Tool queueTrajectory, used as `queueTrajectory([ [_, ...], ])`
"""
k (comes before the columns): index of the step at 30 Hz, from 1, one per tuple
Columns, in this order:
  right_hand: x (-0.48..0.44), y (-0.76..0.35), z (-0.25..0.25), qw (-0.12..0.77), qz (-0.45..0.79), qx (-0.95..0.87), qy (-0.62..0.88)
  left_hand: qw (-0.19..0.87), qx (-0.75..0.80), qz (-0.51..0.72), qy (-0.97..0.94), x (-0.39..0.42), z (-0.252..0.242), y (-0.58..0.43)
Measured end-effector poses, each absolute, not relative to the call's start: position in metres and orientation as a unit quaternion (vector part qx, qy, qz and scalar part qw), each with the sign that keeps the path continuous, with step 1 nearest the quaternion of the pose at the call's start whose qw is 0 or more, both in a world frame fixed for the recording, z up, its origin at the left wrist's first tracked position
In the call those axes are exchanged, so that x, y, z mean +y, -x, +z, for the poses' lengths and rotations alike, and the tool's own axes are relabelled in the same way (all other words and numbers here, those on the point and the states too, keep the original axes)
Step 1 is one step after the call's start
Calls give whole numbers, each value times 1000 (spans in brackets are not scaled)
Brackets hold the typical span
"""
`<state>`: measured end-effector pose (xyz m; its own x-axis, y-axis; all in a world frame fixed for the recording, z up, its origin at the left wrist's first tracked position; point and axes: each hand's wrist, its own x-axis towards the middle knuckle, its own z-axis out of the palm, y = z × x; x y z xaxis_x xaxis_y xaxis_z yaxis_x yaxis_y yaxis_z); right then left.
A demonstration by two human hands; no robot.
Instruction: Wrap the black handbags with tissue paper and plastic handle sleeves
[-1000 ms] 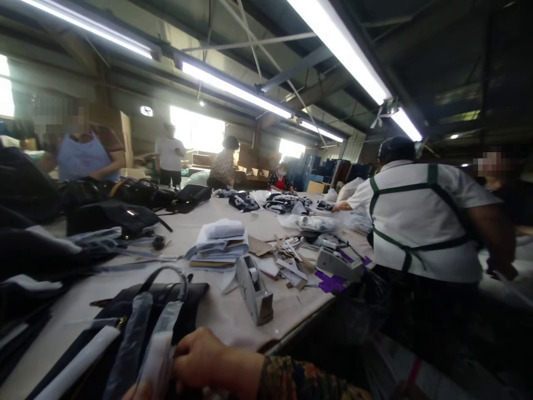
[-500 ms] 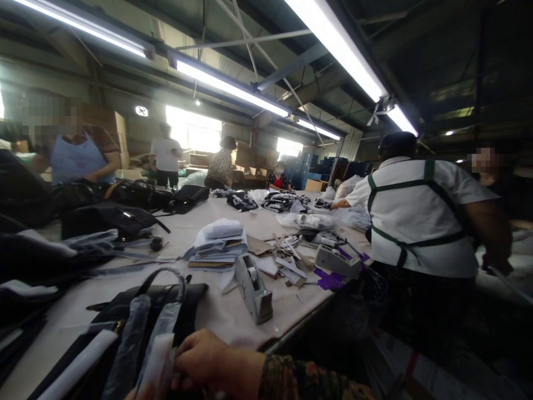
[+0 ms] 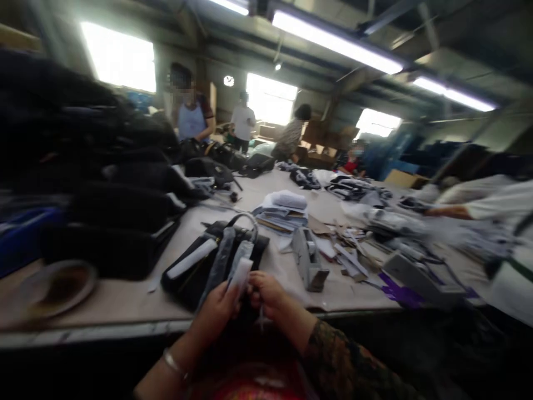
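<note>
Black bag (image 3: 183, 291), one: lying on the tabletop (image 3: 125, 303), at the near edge, in front of the person. Looped handle (image 3: 251, 218) at the far end, pointing away and slightly right. Two wrapped straps (image 3: 225, 253) run lengthwise down the bag from near the handle towards the person, slanting left. A pale wrapped bar (image 3: 191, 259) lies on the left part, its long axis slanting from near left to far right.

White strip (image 3: 242, 270), one: held above the near side of the bag. Long axis leans slightly right; upper end free, pointing up and away from the person; lower end covered by the left hand.

Left hand (image 3: 220, 307): grip pinching the white strip between thumb and fingers; bangle (image 3: 172, 364) at the wrist.

Right hand (image 3: 266, 293): just beside the strip's right edge, fingers curled; cannot tell whether the grip is pressed together or what lies in it. A thin pale piece (image 3: 262, 319) hangs beneath, blurred.

About the bag: tape dispenser (image 3: 307, 266) to the right, long axis running away from the person; paper stack (image 3: 283, 211) beyond; dish (image 3: 90, 269) to the left, contents unclear.

Hidden or obscure: near part of the bag, behind hands and in shadow; dark heap (image 3: 112, 222) at left, blurred, its separate pieces hard to make out; co-worker at right (image 3: 516, 289), cut off by the frame.
</note>
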<state>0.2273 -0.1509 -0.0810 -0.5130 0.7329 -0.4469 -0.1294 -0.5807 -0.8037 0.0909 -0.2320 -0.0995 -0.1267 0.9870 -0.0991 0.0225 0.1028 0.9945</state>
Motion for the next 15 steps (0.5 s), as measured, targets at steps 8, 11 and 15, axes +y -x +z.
queueTrajectory([
  [8, -154, -233, -84, 253, 793, -400, 383, 478, 543, 521, -453, -238, -95, -93],
  [11, -151, -235, -79, 242, 699, -518, 429, 478, 534, 526, -458, -241, -92, -93],
  [15, -146, -234, -78, 234, 635, -594, 434, 480, 538, 523, -454, -241, -96, -93],
])
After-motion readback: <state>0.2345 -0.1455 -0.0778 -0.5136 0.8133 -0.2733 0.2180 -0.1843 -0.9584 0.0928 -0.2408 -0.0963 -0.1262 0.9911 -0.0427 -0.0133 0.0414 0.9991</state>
